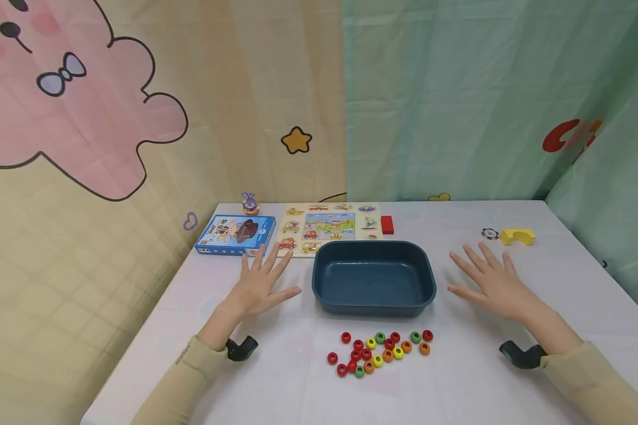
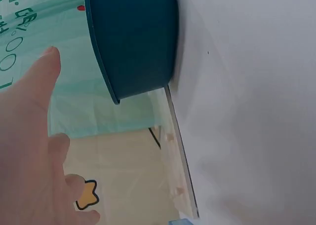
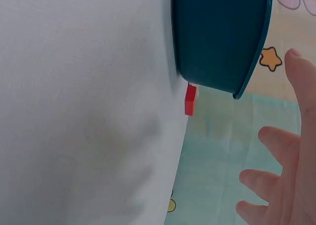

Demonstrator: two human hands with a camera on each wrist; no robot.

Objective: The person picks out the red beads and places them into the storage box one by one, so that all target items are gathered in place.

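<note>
A dark blue rectangular bin (image 1: 374,307) sits on the white table between the two hands, with nothing inside it. My left hand (image 1: 260,289) is spread palm down to the left of the bin, fingers straight, holding nothing. On the other side, the right hand (image 1: 494,286) is spread the same way, apart from the bin. Both wrist views show the bin's side wall (image 2: 136,37) beyond the fingers and thumb. In front of the bin lies a loose scatter of red, yellow, green and orange beads (image 1: 366,354).
Behind the bin lie a picture puzzle board (image 1: 292,227), a blue box (image 1: 218,233) with a purple rabbit figure (image 1: 250,203) near it, and a red block (image 1: 387,225). At the right are a yellow arch block (image 1: 517,236) and a round chip (image 1: 490,234). Curtains hang behind the table.
</note>
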